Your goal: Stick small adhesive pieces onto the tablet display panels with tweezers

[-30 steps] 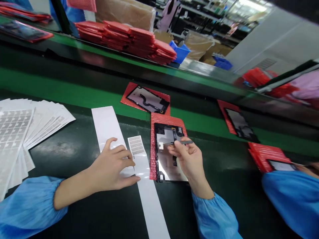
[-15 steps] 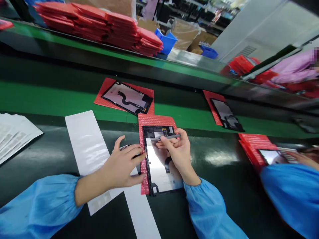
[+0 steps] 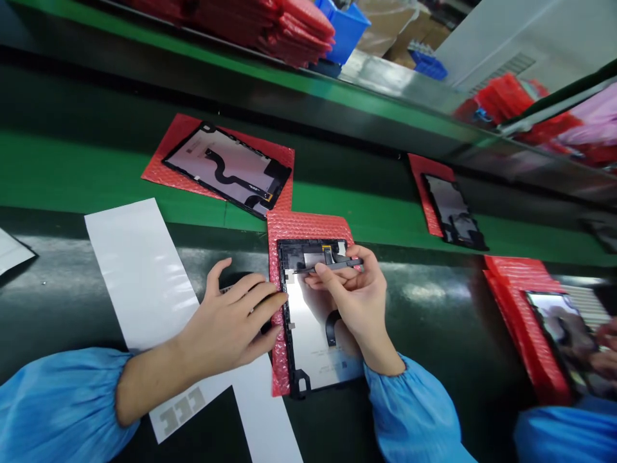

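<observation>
A tablet-like display panel [image 3: 313, 347] with a silvery back, dark frame and black flex cable lies on a red bubble-wrap bag [image 3: 308, 222]. My right hand [image 3: 364, 299] pinches grey tweezers [image 3: 343, 263], their tip over the panel's upper left edge. My left hand [image 3: 236, 321] is spread, its fingertips at the panel's left edge. Beneath that palm is a dark item, mostly hidden. Under my left forearm lies a white sheet [image 3: 139, 276] with grey stickers [image 3: 182, 411] at its lower end; a white strip [image 3: 265, 411] is beside it.
Behind, a second panel [image 3: 236, 167] lies on a red bag on the green belt [image 3: 58, 170]. Farther right is another panel [image 3: 453, 209]. A co-worker's hands [image 3: 605, 350] are by a panel on red bags [image 3: 525, 321]. A raised shelf holds red bags and a blue bin [image 3: 344, 29].
The view has shifted closer to the belt. My hands keep nearly the same pose, tweezers at the panel's upper left. At right, the co-worker's sleeve has moved lower, uncovering more of their panel.
</observation>
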### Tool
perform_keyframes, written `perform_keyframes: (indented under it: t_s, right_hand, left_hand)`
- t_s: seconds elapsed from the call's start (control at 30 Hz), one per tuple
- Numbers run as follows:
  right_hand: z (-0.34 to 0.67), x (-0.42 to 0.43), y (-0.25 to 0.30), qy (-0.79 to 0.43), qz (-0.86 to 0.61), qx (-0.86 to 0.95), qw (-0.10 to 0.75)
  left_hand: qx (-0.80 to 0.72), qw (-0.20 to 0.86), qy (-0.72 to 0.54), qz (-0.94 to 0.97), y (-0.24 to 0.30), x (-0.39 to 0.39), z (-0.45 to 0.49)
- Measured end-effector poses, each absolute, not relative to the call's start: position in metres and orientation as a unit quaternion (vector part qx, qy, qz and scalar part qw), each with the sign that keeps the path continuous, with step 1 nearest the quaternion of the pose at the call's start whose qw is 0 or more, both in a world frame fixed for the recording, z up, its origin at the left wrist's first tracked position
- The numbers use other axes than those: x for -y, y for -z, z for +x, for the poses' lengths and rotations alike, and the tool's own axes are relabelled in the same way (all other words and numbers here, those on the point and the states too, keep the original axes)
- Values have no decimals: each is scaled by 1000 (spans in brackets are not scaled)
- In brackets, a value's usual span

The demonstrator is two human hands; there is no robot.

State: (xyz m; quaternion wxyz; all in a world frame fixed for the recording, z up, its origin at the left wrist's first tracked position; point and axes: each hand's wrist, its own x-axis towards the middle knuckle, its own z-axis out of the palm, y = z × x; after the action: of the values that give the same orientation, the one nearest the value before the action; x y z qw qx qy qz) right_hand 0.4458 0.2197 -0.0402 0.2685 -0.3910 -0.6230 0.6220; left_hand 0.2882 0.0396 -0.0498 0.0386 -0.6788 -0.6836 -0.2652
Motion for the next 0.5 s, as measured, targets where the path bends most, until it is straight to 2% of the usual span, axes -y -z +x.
perform_keyframes:
  t_s: [0.5]
  right_hand:
    - [444, -218, 42, -624, -399, 617, 264]
  left_hand:
    - [697, 63, 253, -667, 53, -38, 289]
